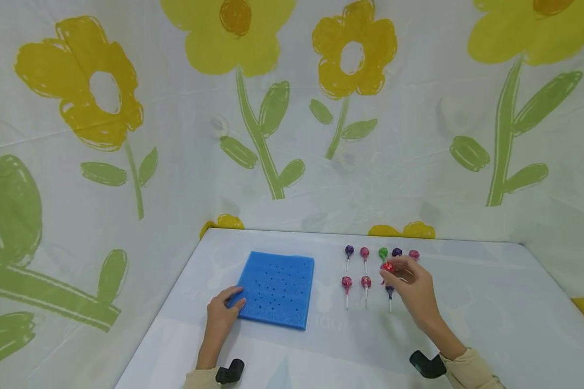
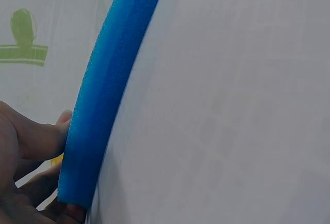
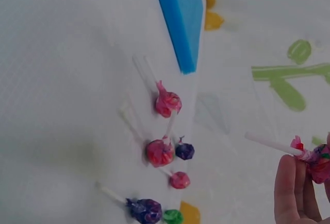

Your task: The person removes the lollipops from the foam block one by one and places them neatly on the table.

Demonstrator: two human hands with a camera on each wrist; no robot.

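My right hand (image 1: 415,286) pinches a red-wrapped lollipop (image 1: 386,267) by its candy end, above the other lollipops. In the right wrist view the held lollipop's white stick (image 3: 270,144) points away from the fingertips. At the left, a flat blue foam board (image 1: 277,292) with rows of small holes lies on the table. My left hand (image 1: 222,313) rests against the board's left edge, thumb and fingers spread. The left wrist view has the thumb (image 2: 44,139) touching the board's edge, with other fingers low at its corner.
Wrapped lollipops lie in two rows on the white table (image 1: 321,356): a purple one (image 1: 349,250), a green one (image 1: 383,252) and several pink ones, such as the lollipop (image 1: 346,282) in the near row. A flower-printed sheet (image 1: 399,140) stands behind the table.
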